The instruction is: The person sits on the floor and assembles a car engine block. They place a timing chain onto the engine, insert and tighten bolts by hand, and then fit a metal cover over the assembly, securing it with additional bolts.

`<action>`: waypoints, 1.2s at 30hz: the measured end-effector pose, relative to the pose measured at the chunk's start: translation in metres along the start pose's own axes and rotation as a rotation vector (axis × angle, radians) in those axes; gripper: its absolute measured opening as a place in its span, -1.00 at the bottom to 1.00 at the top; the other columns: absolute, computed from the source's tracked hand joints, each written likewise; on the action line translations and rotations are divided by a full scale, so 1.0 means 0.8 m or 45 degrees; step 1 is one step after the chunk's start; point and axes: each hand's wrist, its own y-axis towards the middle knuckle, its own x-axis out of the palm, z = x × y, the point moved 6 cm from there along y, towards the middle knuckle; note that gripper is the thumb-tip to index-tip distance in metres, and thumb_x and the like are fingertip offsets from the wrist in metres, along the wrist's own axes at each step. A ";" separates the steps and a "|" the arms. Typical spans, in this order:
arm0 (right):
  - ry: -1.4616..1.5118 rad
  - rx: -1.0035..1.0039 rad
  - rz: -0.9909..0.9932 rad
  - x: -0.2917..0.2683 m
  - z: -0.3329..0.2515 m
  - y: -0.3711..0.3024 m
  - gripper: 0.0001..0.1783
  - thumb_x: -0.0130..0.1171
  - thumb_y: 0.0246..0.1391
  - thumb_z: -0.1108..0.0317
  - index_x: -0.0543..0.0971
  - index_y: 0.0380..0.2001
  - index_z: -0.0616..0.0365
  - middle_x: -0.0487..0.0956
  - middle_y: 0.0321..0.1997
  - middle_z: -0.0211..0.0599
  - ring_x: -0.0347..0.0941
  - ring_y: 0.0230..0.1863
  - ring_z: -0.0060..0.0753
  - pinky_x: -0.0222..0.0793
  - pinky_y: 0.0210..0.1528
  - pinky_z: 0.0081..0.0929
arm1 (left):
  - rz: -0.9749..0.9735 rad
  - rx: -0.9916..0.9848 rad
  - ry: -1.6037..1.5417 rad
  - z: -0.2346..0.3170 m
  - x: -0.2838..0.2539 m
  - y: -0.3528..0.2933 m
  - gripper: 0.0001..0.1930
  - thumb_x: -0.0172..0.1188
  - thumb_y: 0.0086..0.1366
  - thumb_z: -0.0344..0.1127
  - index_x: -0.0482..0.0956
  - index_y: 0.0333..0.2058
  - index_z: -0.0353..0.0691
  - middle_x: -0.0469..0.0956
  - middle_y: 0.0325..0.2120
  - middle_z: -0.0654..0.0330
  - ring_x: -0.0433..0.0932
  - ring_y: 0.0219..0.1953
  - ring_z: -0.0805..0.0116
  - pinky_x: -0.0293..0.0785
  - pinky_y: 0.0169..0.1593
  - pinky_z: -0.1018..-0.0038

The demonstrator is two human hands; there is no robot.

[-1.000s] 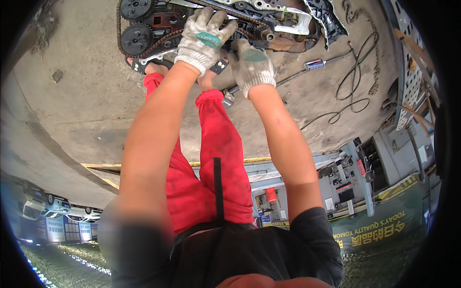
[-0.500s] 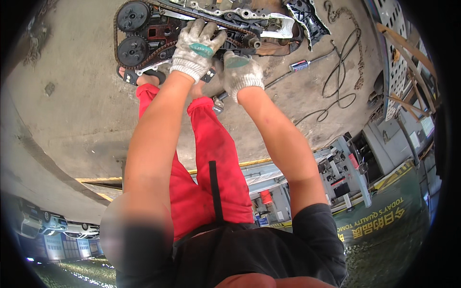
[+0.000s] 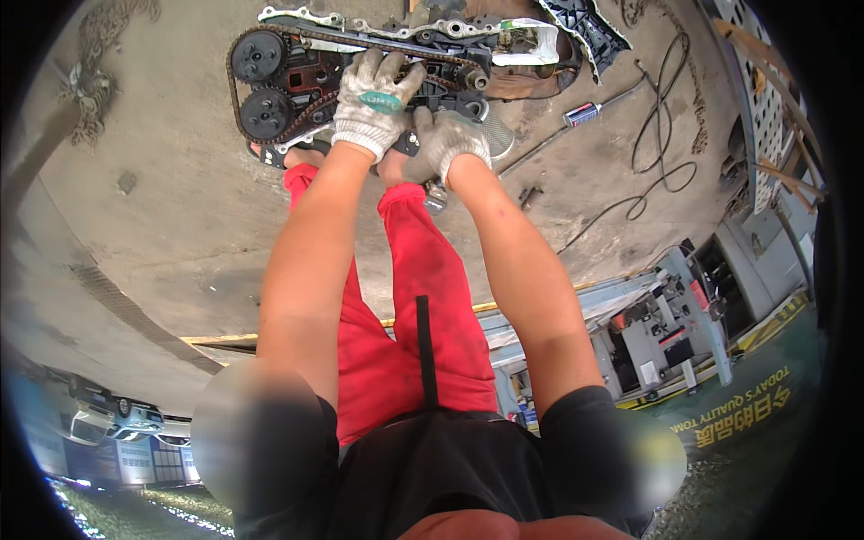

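Observation:
An engine with its timing chain (image 3: 236,94) exposed lies at the top of the head view. The chain runs round two black toothed sprockets, the upper one (image 3: 259,56) and the lower one (image 3: 266,115), and a small sprocket (image 3: 475,79) at the right. My left hand (image 3: 376,103), in a dirty white knit glove, lies across the engine's middle with its fingers spread. Beside it, my gloved right hand (image 3: 453,139) is at the engine's near edge, fingers bent inward. Whatever its fingertips grip is hidden. A grey, rounded, textured piece (image 3: 498,137) shows right of that hand.
A blue-and-white can (image 3: 581,114) lies by a long rod (image 3: 537,150). A black cable (image 3: 661,126) loops on the floor to the right. A black cover (image 3: 589,36) rests at the engine's far right. My sandalled feet stand close below the engine.
The whole view has shifted slightly. My right hand has moved in closer to the engine's near edge and to my left hand, uncovering the grey piece. My left hand stays on the engine.

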 end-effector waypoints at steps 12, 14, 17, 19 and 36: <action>0.029 -0.096 0.109 -0.031 -0.019 -0.035 -0.42 -0.22 0.43 -0.10 0.70 -0.06 0.04 0.71 -0.01 0.04 0.64 0.08 0.05 0.51 0.16 -0.06 | -0.008 -0.009 0.052 0.007 -0.010 0.008 -0.29 0.54 -0.23 -0.15 0.63 0.05 0.17 0.57 0.00 0.25 0.50 0.13 0.05 0.47 0.14 0.05; 0.066 -0.018 0.095 -0.036 -0.017 -0.032 -0.47 -0.11 0.39 -0.08 0.69 -0.03 0.05 0.71 0.01 -0.01 0.65 0.08 0.01 0.53 0.15 -0.07 | -0.056 -0.012 0.076 0.004 -0.006 0.009 -0.31 0.52 -0.18 -0.15 0.62 0.07 0.19 0.57 0.03 0.25 0.49 0.15 0.05 0.46 0.16 0.04; 0.209 0.189 0.009 -0.054 -0.012 -0.032 -0.55 0.10 0.34 -0.04 0.67 0.00 0.07 0.72 0.03 -0.07 0.67 0.08 -0.04 0.60 0.09 -0.07 | -0.209 -0.016 0.089 -0.001 0.001 0.009 -0.29 0.50 -0.06 -0.04 0.59 0.16 0.16 0.54 0.16 0.11 0.42 0.27 -0.08 0.41 0.24 -0.04; 0.192 0.144 0.061 -0.064 -0.016 -0.039 -0.52 0.00 0.40 -0.06 0.67 -0.01 0.08 0.73 0.00 -0.07 0.68 0.07 -0.03 0.59 0.08 -0.07 | -0.195 -0.018 0.076 -0.002 0.001 0.009 -0.31 0.49 -0.04 -0.03 0.60 0.15 0.17 0.53 0.17 0.10 0.42 0.27 -0.09 0.40 0.24 -0.05; 1.098 0.432 0.117 0.026 0.034 -0.035 -0.20 -0.11 0.34 -0.31 0.68 -0.02 0.29 0.67 0.05 0.21 0.61 0.16 0.11 0.44 0.23 -0.12 | -0.181 -0.009 0.172 0.014 0.002 0.012 -0.22 0.57 -0.18 0.01 0.63 0.15 0.19 0.58 0.14 0.07 0.47 0.23 -0.13 0.46 0.18 -0.06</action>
